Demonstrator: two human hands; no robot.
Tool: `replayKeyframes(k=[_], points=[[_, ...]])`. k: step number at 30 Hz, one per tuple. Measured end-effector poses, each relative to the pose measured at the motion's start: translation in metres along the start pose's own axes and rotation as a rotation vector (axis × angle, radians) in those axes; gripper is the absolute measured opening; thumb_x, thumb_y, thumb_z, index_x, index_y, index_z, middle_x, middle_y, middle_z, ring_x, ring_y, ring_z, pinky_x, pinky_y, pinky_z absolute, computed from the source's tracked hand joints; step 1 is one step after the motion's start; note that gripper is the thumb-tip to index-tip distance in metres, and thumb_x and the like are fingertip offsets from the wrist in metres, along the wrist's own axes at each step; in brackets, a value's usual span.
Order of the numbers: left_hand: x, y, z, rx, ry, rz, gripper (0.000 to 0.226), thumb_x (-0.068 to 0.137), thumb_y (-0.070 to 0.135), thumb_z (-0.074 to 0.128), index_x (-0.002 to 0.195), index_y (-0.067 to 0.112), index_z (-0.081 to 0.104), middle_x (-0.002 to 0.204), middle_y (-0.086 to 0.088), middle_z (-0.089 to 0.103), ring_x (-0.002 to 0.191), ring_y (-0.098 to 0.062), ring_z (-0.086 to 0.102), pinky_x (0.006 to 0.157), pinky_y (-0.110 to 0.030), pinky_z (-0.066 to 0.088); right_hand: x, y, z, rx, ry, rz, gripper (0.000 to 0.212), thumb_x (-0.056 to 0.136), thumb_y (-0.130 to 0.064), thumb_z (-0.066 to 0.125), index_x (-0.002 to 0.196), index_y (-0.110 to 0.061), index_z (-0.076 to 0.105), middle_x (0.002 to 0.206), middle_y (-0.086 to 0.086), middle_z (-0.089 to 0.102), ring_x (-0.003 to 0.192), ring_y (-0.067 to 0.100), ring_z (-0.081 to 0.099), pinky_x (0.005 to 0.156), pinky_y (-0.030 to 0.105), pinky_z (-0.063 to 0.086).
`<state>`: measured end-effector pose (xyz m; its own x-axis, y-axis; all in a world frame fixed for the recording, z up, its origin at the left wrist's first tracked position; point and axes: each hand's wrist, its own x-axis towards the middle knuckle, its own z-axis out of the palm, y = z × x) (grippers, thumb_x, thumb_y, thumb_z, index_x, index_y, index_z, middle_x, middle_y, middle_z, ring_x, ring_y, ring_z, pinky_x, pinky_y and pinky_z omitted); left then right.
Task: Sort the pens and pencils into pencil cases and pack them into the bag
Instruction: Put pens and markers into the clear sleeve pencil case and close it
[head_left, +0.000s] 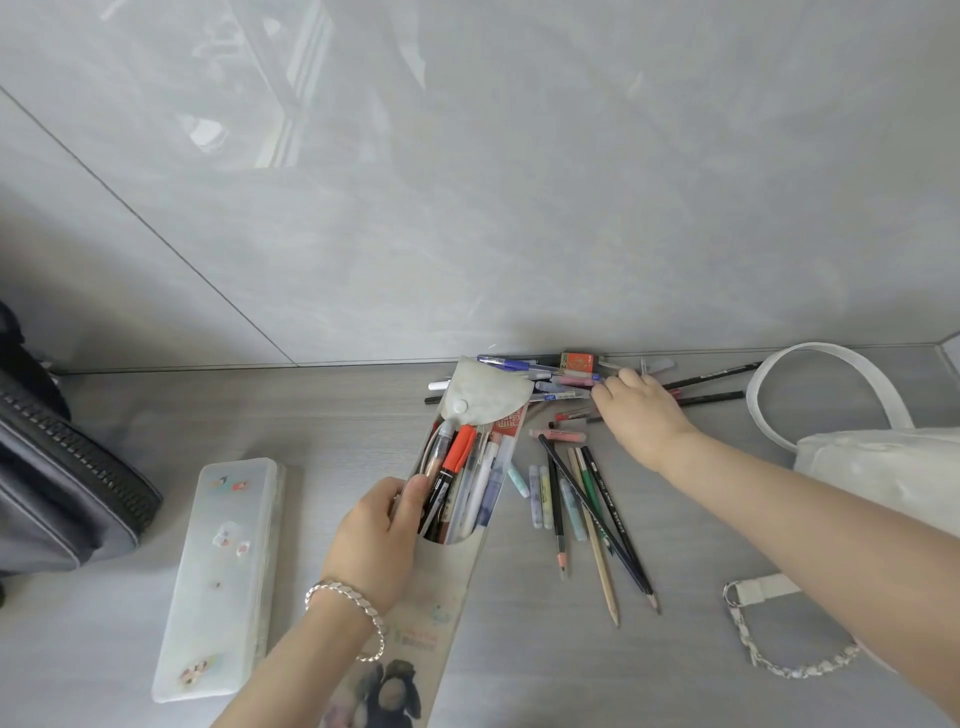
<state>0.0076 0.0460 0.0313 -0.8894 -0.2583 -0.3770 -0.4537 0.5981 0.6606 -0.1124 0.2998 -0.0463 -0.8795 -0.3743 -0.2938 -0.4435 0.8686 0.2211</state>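
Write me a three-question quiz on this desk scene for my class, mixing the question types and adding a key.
1. True or false: the frosted pencil box lies open.
2. In the picture, on which side of the pencil pouch do the loose pencils lie? A left; B right; C inside it.
3. Fill the gap: the left hand grips the pencil pouch while the right hand reaches to the pen pile at the foot of the ___.

Key: 1 false, its lid is shut; 2 B; 3 wall.
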Motion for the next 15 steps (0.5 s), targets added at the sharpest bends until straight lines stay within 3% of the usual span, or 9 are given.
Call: replayKeyframes(k=[3,6,9,11,15], points=[[-0.002,-0.001,0.002,-0.003,-0.012,-0.013,0.042,0.095,0.037,0.041,0.058,0.016,0.041,0.050,0.004,0.036,0.048,-0.013,0.031,0.047,-0.026,0.025,-0.005,-0.001,0.001,-0.053,0.097,0.020,0.040,0.072,-0.006,0.068,0.108,0.000,0.053,0.109,0.013,0.060,0.104,0.027,0.053,0.086,0.031,0.043],[-0.005,0.000,0.004,0.003,-0.022,-0.017,0.042,0.095,0.038,0.041,0.059,0.016,0.041,0.051,0.005,0.035,0.048,-0.012,0.031,0.047,-0.025,0.025,-0.012,-0.002,0.008,-0.011,-0.095,-0.019,0.040,0.080,0.003,0.051,0.118,-0.004,0.041,0.124,0.012,0.050,0.118,0.027,0.041,0.100,0.033,0.033],[-0.010,0.001,0.005,0.013,-0.033,-0.010,0.041,0.095,0.038,0.040,0.059,0.018,0.041,0.050,0.005,0.035,0.047,-0.012,0.032,0.046,-0.024,0.024,-0.022,-0.001,0.010,0.092,-0.019,-0.025,0.030,0.086,-0.002,0.052,0.114,-0.010,0.045,0.118,0.007,0.054,0.113,0.024,0.044,0.094,0.031,0.032],[-0.012,0.001,0.005,0.005,-0.038,-0.007,0.042,0.095,0.038,0.040,0.059,0.017,0.041,0.050,0.005,0.034,0.047,-0.012,0.031,0.046,-0.024,0.024,-0.027,0.002,0.003,0.370,0.147,0.059,0.017,0.095,-0.013,0.044,0.109,-0.008,0.052,0.111,0.008,0.059,0.106,0.026,0.050,0.083,0.031,0.033],[-0.016,0.000,0.005,0.006,-0.034,-0.012,0.043,0.095,0.038,0.040,0.059,0.014,0.039,0.051,0.004,0.034,0.048,-0.013,0.030,0.047,-0.025,0.024,-0.043,0.006,-0.026,0.990,0.456,0.203,0.021,0.097,-0.014,0.042,0.103,-0.002,0.058,0.093,0.012,0.065,0.085,0.025,0.058,0.077,0.030,0.040]])
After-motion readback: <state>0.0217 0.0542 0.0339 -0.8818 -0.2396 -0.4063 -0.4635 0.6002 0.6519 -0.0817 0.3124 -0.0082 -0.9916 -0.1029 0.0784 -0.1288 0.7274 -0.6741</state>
